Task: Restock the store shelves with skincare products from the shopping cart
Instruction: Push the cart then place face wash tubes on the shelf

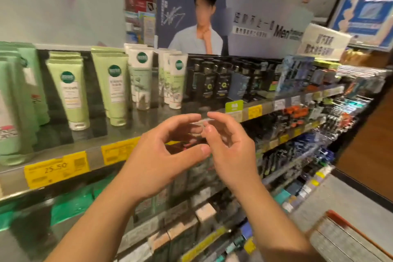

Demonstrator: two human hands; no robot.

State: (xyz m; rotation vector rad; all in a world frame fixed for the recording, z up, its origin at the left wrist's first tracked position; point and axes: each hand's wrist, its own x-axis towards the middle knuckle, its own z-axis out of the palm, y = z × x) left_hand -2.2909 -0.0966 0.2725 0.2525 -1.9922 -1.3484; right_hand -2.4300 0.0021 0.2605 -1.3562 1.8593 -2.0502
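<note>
My left hand and my right hand are raised together in front of the upper shelf edge, fingers curled toward each other. Between the fingertips is a small clear plastic piece, blurred and hard to make out. My right thumb and forefinger pinch it, and my left forefinger and thumb curl round its other side. Green skincare tubes and white tubes stand on the upper shelf behind the hands. A corner of the shopping cart, with an orange rim, shows at the bottom right.
Dark boxed products fill the shelf to the right of the tubes. Yellow price tags line the shelf edges. Lower shelves hold more boxes. A poster of a person stands above. The aisle floor lies at the right.
</note>
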